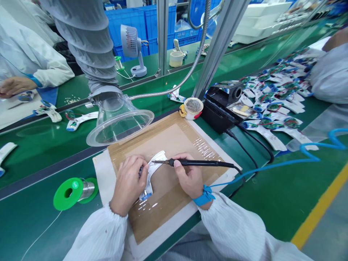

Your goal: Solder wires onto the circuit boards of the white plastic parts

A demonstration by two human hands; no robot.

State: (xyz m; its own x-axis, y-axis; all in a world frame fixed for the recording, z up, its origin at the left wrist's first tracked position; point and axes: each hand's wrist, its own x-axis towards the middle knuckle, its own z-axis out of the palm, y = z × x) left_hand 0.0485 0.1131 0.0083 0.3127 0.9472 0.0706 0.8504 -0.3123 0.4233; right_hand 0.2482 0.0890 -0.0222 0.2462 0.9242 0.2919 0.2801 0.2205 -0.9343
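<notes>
My right hand (189, 177) is closed round the black handle of a soldering iron (195, 163). The iron points left, and its tip reaches the white curved plastic housing (153, 168) near its upper part. My left hand (131, 181) is closed on the left side of that housing, its fingers covering a dark part there; a blue piece shows at the lower end. Under both hands lies a taped cardboard sheet (174, 210). To the left stands a green spool of solder wire (87, 189), its loose strand trailing down.
A clear fume-extraction hood (119, 123) hangs just beyond my left hand. At the back right are a black soldering station (220, 108) and a round tip-cleaning pot (193, 107). Several similar housings (272, 136) with circuit boards are piled right. A blue coiled cord (272, 165) runs from my right wrist.
</notes>
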